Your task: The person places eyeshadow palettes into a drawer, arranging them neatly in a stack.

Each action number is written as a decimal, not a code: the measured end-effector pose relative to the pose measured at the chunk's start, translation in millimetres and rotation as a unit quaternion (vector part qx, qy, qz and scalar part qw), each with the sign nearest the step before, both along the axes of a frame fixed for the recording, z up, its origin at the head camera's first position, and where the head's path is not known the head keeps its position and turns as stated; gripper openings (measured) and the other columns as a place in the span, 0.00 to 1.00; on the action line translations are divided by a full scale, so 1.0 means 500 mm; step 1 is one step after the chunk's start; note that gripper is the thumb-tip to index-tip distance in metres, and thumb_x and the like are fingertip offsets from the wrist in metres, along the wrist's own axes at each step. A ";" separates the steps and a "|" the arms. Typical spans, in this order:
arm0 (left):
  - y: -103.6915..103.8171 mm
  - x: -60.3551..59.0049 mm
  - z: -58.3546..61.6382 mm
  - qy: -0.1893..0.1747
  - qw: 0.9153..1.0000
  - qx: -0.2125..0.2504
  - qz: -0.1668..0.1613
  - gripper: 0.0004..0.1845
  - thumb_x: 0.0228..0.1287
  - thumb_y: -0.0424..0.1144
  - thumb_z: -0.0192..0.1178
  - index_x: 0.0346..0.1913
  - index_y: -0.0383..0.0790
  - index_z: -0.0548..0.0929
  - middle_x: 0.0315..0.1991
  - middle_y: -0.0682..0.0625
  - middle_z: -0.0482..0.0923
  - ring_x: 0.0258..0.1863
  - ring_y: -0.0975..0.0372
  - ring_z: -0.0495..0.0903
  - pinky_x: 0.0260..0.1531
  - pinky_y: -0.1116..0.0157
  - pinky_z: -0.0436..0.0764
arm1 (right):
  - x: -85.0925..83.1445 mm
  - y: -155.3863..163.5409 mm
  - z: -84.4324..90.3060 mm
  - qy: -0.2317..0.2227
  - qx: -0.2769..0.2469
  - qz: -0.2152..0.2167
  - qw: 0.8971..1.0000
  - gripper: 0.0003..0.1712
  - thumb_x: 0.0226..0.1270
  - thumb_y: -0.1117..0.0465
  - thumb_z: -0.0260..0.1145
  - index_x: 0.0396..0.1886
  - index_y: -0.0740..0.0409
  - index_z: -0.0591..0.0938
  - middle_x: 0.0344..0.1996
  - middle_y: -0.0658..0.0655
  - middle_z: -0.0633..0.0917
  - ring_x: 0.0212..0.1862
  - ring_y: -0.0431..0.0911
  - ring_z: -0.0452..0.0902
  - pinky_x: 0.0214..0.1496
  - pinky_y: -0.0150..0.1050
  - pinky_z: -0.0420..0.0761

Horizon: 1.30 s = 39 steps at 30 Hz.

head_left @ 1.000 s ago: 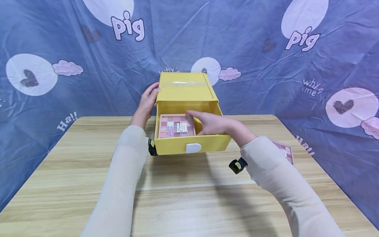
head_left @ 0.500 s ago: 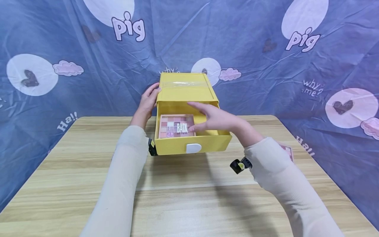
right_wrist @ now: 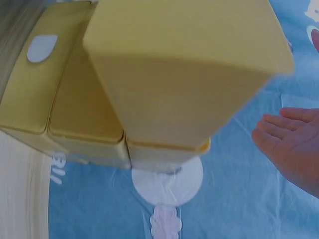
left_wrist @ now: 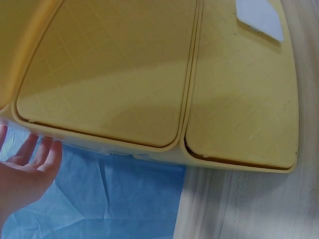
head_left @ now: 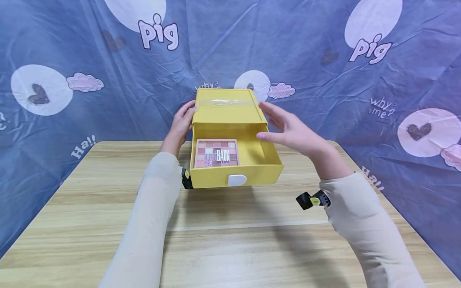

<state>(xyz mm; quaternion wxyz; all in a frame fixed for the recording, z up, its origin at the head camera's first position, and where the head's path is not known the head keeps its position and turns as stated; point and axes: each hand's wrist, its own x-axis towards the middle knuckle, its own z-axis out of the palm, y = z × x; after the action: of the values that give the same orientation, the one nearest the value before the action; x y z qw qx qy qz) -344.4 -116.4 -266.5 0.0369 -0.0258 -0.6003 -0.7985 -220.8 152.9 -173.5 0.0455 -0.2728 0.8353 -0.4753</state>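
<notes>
A yellow drawer cabinet (head_left: 227, 114) stands on the table with its top drawer (head_left: 212, 177) pulled out. In the left half of that drawer lies an eyeshadow palette (head_left: 209, 153), flat, with "BACK" lettered on its clear lid. My left hand (head_left: 181, 123) rests against the cabinet's left side near the top; in the left wrist view the left hand's fingers (left_wrist: 51, 155) are fairly straight along that side. Above the drawer's right side, my right hand (head_left: 297, 130) hovers with spread fingers and nothing in it. The right wrist view shows this hand (right_wrist: 294, 144) apart from the cabinet.
Below the pulled-out drawer are closed drawers, one with a white handle (left_wrist: 259, 19). The wooden table (head_left: 230, 248) extends around the cabinet. A blue printed cloth (head_left: 119, 100) hangs behind it.
My right hand has come out of the drawer, moving up and to the right. The eyeshadow palette and my left hand keep their places. A second palette at the far right is now hidden.
</notes>
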 end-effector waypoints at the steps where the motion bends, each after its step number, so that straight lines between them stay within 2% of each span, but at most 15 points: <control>1: 0.000 0.000 0.000 0.001 1.000 -0.001 0.000 0.23 0.57 0.41 0.53 0.58 0.45 0.68 0.50 0.46 0.69 0.44 0.60 0.70 0.41 0.66 0.69 | 0.000 0.008 0.000 0.002 0.000 -0.008 1.000 0.45 0.52 0.62 0.65 0.66 0.60 0.49 0.64 0.52 0.53 0.63 0.41 0.46 0.60 0.32 0.50; 9: -0.007 0.001 -0.001 -0.002 1.000 -0.004 0.003 0.24 0.58 0.41 0.53 0.59 0.46 0.68 0.51 0.46 0.68 0.46 0.59 0.70 0.42 0.66 0.68 | 0.005 0.067 -0.018 0.011 -0.004 -0.073 0.997 0.45 0.55 0.61 0.63 0.66 0.60 0.47 0.65 0.54 0.50 0.64 0.41 0.44 0.60 0.33 0.48; 13: -0.009 0.000 -0.002 -0.003 1.000 -0.007 0.005 0.24 0.58 0.41 0.53 0.59 0.46 0.68 0.51 0.46 0.69 0.45 0.59 0.70 0.40 0.67 0.69 | 0.007 0.092 -0.039 -0.006 -0.012 -0.128 0.992 0.46 0.56 0.60 0.62 0.66 0.58 0.44 0.65 0.55 0.47 0.64 0.44 0.41 0.61 0.36 0.46; 18: -0.005 -0.001 0.000 -0.006 1.000 -0.005 0.002 0.23 0.58 0.41 0.53 0.58 0.47 0.68 0.50 0.47 0.69 0.44 0.60 0.71 0.38 0.68 0.69 | 0.010 0.122 -0.073 -0.044 -0.014 -0.204 0.978 0.52 0.55 0.52 0.62 0.67 0.53 0.37 0.66 0.53 0.41 0.64 0.47 0.36 0.61 0.41 0.44; 22: -0.002 -0.001 0.001 -0.006 1.000 -0.009 0.004 0.23 0.58 0.41 0.53 0.58 0.47 0.68 0.51 0.47 0.69 0.44 0.60 0.70 0.38 0.68 0.69 | 0.010 0.147 -0.104 -0.047 -0.019 -0.246 0.968 0.55 0.54 0.50 0.62 0.66 0.55 0.34 0.65 0.55 0.37 0.64 0.48 0.32 0.61 0.42 0.41; 27: -0.001 -0.002 0.000 -0.008 1.000 -0.010 0.007 0.23 0.57 0.41 0.53 0.58 0.47 0.68 0.49 0.48 0.70 0.42 0.61 0.71 0.37 0.68 0.69 | 0.013 0.177 -0.142 -0.047 -0.010 -0.289 0.956 0.57 0.54 0.46 0.61 0.65 0.59 0.30 0.64 0.60 0.34 0.63 0.52 0.29 0.61 0.46 0.39; 32: -0.002 -0.003 -0.002 -0.010 1.000 -0.009 0.006 0.23 0.57 0.41 0.53 0.58 0.47 0.69 0.48 0.48 0.70 0.42 0.61 0.71 0.37 0.68 0.69 | 0.019 0.201 -0.178 -0.060 0.010 -0.330 0.942 0.59 0.53 0.42 0.59 0.64 0.59 0.28 0.63 0.64 0.33 0.63 0.56 0.27 0.59 0.54 0.39; 39: -0.002 -0.002 0.001 -0.009 1.000 -0.009 0.004 0.23 0.57 0.41 0.54 0.58 0.47 0.69 0.49 0.47 0.70 0.43 0.60 0.71 0.38 0.67 0.69 | 0.026 0.220 -0.218 -0.082 0.007 -0.382 0.921 0.61 0.52 0.41 0.60 0.62 0.63 0.26 0.62 0.67 0.30 0.62 0.58 0.26 0.59 0.52 0.36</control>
<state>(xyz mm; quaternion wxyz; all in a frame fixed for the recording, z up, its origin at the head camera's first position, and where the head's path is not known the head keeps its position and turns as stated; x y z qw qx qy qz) -345.2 -117.6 -266.3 0.0346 -0.0163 -0.6082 -0.7929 -207.8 262.7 -282.7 -0.0692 0.1072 0.8725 -0.4717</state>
